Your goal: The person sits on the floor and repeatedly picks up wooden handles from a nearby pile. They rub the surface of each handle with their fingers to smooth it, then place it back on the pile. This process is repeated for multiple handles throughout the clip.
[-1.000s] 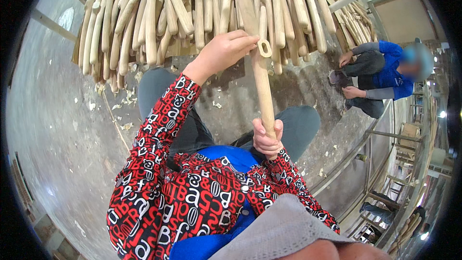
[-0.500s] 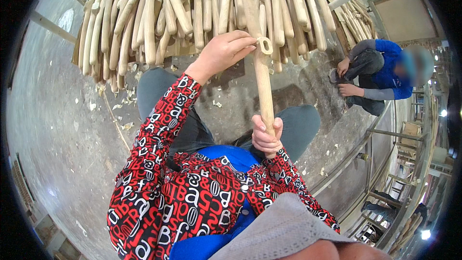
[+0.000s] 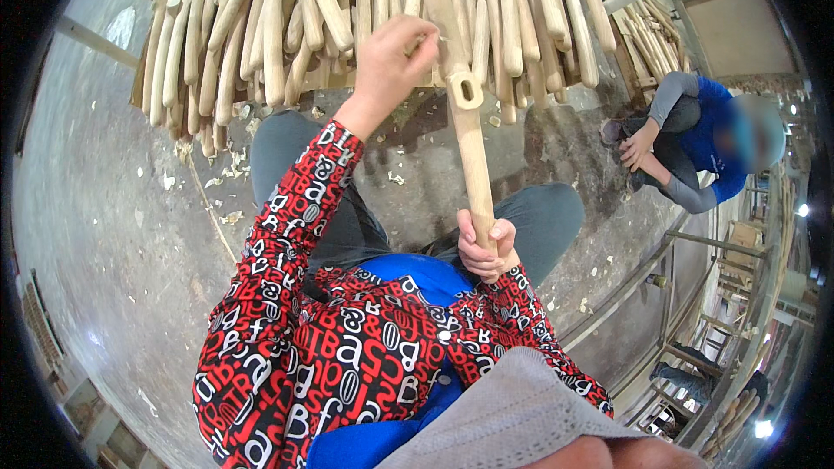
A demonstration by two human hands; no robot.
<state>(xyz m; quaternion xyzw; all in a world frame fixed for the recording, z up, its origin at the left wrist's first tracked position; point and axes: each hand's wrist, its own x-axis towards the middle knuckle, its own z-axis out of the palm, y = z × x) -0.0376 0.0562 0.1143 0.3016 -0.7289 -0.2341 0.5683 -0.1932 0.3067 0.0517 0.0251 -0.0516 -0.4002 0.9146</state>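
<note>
Wooden handle [image 3: 470, 143]: upright before the seated person, slotted end against pile of wooden handles [image 3: 365, 17] | right hand [image 3: 486, 247]: clenched round its lower end | left hand [image 3: 393, 61]: fist beside the slot, shifted slightly leftward since a second ago, contents indiscernible | co-worker [image 3: 695, 143]: right of pile, crouched.

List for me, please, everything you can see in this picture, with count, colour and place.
Wooden piece with a slot: one, pale tan, upright at centre, held at both ends.
Pile of wooden pieces: many, pale tan, across the top on the floor.
Wood chips: scattered, pale, on the floor below the pile.
Concrete floor: grey, left and centre.
Co-worker: one, blue top with grey sleeves, crouched at right.
Metal frames: several, grey, lower right.
Left hand: on the upper part of the piece, near the slot.
Right hand: gripping the lower end of the piece.
</note>
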